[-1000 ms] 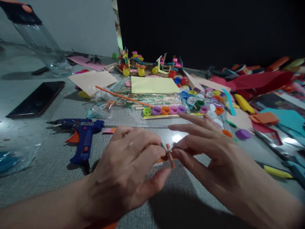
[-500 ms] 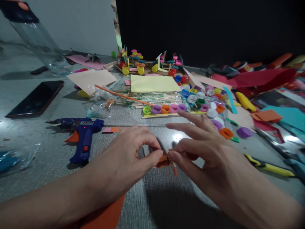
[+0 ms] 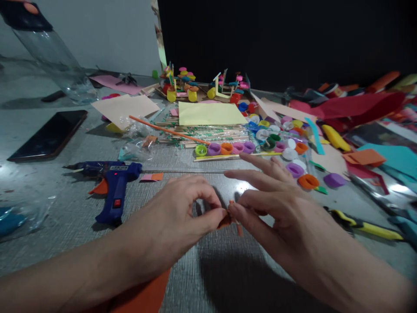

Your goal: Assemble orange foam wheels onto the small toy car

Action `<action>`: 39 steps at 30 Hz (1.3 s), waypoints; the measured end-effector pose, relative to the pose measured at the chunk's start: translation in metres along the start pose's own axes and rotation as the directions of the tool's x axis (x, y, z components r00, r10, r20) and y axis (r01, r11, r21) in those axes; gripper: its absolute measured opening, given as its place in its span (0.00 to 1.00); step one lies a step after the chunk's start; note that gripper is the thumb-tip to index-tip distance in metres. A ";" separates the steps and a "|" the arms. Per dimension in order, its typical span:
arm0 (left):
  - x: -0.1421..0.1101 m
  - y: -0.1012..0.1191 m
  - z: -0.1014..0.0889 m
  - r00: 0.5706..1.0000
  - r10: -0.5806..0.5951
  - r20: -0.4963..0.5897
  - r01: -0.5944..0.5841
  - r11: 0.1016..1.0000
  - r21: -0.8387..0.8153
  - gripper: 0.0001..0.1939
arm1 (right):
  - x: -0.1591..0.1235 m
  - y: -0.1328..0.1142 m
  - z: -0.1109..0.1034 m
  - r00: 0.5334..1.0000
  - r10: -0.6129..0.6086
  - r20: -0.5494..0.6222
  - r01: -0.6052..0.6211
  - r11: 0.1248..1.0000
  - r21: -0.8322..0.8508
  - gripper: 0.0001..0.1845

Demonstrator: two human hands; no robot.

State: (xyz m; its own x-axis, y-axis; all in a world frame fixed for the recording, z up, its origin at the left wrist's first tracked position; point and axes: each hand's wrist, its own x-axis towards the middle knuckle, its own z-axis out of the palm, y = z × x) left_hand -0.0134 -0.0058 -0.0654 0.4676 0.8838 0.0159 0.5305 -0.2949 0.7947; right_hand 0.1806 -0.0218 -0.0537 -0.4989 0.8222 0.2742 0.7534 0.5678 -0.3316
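My left hand (image 3: 176, 221) and my right hand (image 3: 276, 208) meet at the middle of the grey table. Thumb and forefinger of each hand pinch a small orange paper piece (image 3: 225, 221) between them, with a short thin stick (image 3: 239, 228) poking down from it. The other fingers of my right hand stretch out to the left above the piece. An orange paper sheet (image 3: 143, 295) lies under my left forearm.
A blue glue gun (image 3: 114, 187) lies left of my hands, a black phone (image 3: 48, 135) further left. Coloured bottle caps (image 3: 224, 149), wooden sticks, a yellow sheet (image 3: 210, 114) and paper scraps crowd the back and right. A yellow-handled tool (image 3: 368, 228) lies on the right. A clear bottle (image 3: 54, 52) stands back left.
My left hand turned, so that its thumb and forefinger now form a ring pinching the orange piece. The orange sheet has come into view under my left forearm. The view shifted slightly.
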 end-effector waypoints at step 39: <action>0.000 0.003 -0.006 0.986 0.169 0.001 -0.163 0.953 0.255 0.06 | 0.002 0.000 0.002 1.000 -0.026 -0.017 0.026 1.000 0.006 0.16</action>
State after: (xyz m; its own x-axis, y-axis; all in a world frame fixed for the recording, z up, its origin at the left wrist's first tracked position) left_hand -0.0162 -0.0049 -0.0594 0.5511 0.8210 0.1489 0.6093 -0.5179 0.6004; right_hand 0.1792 -0.0202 -0.0551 -0.5111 0.8061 0.2981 0.7375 0.5895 -0.3295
